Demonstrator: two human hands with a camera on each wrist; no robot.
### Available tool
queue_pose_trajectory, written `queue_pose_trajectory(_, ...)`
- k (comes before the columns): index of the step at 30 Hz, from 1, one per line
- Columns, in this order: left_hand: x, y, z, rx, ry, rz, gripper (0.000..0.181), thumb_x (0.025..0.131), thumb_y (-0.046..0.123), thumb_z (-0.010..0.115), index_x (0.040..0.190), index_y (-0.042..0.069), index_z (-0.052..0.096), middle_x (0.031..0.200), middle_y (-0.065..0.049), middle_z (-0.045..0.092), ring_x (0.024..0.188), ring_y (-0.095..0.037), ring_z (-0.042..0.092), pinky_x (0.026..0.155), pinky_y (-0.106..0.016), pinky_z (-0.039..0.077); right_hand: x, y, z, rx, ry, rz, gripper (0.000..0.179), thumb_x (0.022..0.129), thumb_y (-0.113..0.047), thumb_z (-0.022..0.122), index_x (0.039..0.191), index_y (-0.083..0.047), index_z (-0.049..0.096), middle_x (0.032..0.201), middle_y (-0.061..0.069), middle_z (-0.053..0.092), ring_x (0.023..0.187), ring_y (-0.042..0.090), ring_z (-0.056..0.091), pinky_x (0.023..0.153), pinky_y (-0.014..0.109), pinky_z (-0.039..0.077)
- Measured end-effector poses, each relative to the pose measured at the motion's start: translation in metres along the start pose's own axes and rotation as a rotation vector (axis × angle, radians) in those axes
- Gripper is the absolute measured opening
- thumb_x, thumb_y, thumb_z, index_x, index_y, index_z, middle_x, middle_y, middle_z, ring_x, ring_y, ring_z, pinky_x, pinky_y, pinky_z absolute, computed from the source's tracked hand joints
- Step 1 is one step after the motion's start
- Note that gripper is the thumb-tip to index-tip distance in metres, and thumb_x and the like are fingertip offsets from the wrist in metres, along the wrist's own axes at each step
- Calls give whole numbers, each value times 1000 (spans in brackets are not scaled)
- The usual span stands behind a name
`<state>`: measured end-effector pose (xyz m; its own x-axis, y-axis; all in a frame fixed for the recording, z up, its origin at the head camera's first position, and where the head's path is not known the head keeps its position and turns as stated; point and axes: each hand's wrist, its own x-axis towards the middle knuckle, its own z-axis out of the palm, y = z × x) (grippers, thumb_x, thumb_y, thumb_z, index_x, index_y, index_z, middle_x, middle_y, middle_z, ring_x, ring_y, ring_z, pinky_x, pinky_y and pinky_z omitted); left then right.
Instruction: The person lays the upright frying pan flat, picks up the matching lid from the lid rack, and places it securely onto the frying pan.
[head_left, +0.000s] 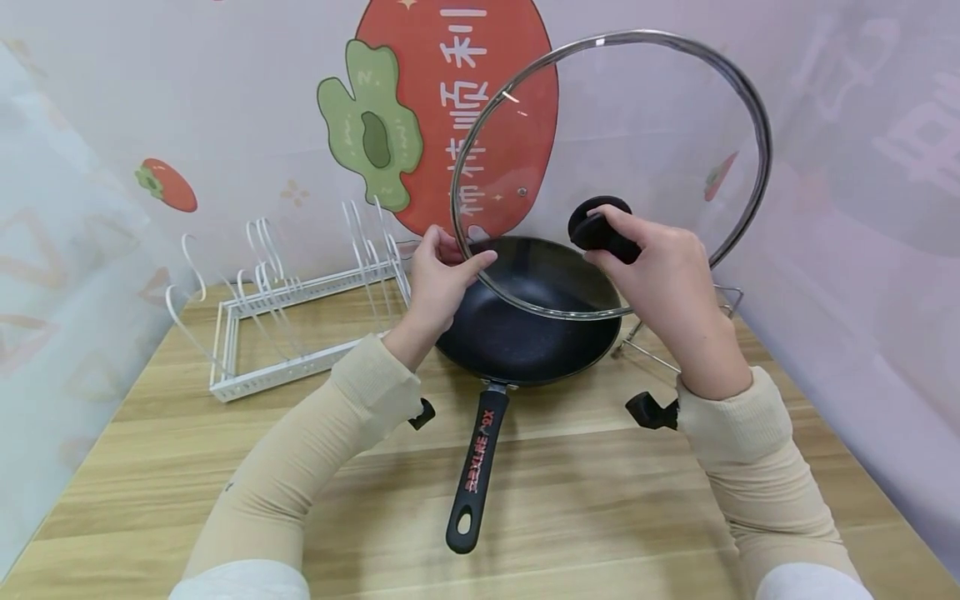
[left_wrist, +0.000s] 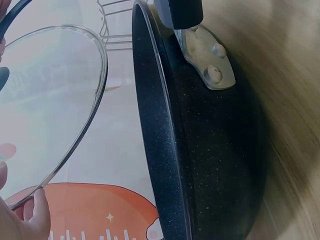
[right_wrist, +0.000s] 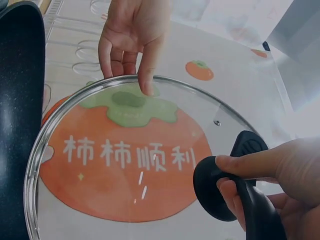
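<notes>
A round glass lid (head_left: 645, 37) with a metal rim is held up, tilted, above the back of a black frying pan (head_left: 525, 346). My right hand (head_left: 667, 271) grips the lid's black handle (head_left: 600, 229), as the right wrist view also shows. At the lid's left edge, my left hand (head_left: 438, 287) pinches the rim, its thumb (right_wrist: 146, 75) on one face and fingers behind. The pan sits on the table, its long handle (head_left: 477, 475) pointing toward me. Lid and pan stand apart in the left wrist view.
Left of the pan stands a white rack (head_left: 277, 373) with upright wire loops. A metal wire rack (head_left: 651, 358) is partly hidden behind my right arm. The wooden table (head_left: 360, 533) ends at a wall covering (head_left: 247, 108) with printed fruit and characters.
</notes>
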<state>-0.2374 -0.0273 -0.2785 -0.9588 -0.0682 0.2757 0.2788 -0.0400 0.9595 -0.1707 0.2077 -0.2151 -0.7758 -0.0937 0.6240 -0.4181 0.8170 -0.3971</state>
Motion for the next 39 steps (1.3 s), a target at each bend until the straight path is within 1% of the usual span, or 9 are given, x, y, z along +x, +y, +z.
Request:
queue_pose_trajectory(6, 0, -3, -3, 17, -2, -20, 37, 87, 6, 83, 95, 9, 47, 91, -6, 52, 82, -16, 56, 71, -29, 60, -1, -1, 1, -28, -78, 19, 41, 93, -8, 75, 132, -17, 68, 117, 20, 70, 102, 42, 65, 87, 59, 49)
queue_pose_trajectory(9, -2, -5, -5, 14, -1, -33, 35, 88, 6, 82, 96, 9, 47, 92, -6, 52, 83, -17, 56, 72, -30, 61, -1, -1, 2, -37, -110, 13, 44, 93, -6, 73, 136, -14, 65, 120, 22, 69, 103, 43, 65, 87, 59, 49)
queue_pose_trajectory(11, -3, -6, -6, 16, 1, -35, 34, 89, 6, 81, 97, 9, 48, 93, -7, 52, 83, -17, 56, 73, -31, 61, -2, 0, 4, -32, -112, 8, 45, 94, -6, 72, 137, -12, 63, 122, 22, 68, 104, 45, 64, 88, 60, 48)
queue_pose_trajectory(16, -6, -7, -7, -11, 0, -26, 32, 89, 3, 79, 97, 7, 48, 93, -8, 53, 82, -16, 56, 76, -34, 61, -2, 1, 9, -9, -68, 1, 44, 95, -7, 71, 138, -11, 64, 125, 22, 68, 109, 45, 64, 90, 62, 47)
queue_pose_trajectory(20, -7, -8, -8, -50, 7, -19, 30, 90, -1, 77, 96, 7, 48, 91, -7, 54, 82, -15, 57, 79, -39, 61, -1, 4, 15, -4, -16, -42, 41, 95, -6, 72, 135, -11, 66, 123, 21, 69, 109, 43, 65, 90, 61, 49)
queue_pose_trajectory(24, -7, -8, -11, -62, 23, -7, 28, 90, -1, 77, 95, 7, 50, 89, -5, 55, 81, -14, 58, 79, -40, 61, 0, 6, 21, 2, 43, -77, 39, 94, -5, 73, 132, -10, 67, 119, 21, 70, 107, 42, 66, 89, 60, 50)
queue_pose_trajectory(30, -9, -10, -13, -79, 48, -5, 28, 89, -3, 78, 97, 5, 52, 89, -5, 55, 81, -14, 57, 75, -32, 61, 0, 10, 29, 22, 86, -104, 39, 92, -3, 75, 130, -6, 68, 115, 21, 71, 106, 40, 67, 89, 57, 50)
queue_pose_trajectory(34, -10, -10, -13, -114, 67, -9, 27, 89, -5, 76, 98, 4, 52, 88, -5, 54, 80, -13, 55, 72, -27, 60, 0, 12, 33, 28, 107, -112, 40, 91, -3, 76, 130, -6, 68, 113, 22, 72, 105, 40, 67, 88, 56, 51)
queue_pose_trajectory(39, -13, -12, -15, -151, 77, 5, 26, 90, -9, 73, 98, 3, 52, 88, -5, 54, 79, -12, 55, 70, -24, 58, 0, 12, 37, 31, 119, -112, 40, 91, -4, 77, 130, -6, 69, 112, 21, 72, 103, 39, 68, 85, 56, 51)
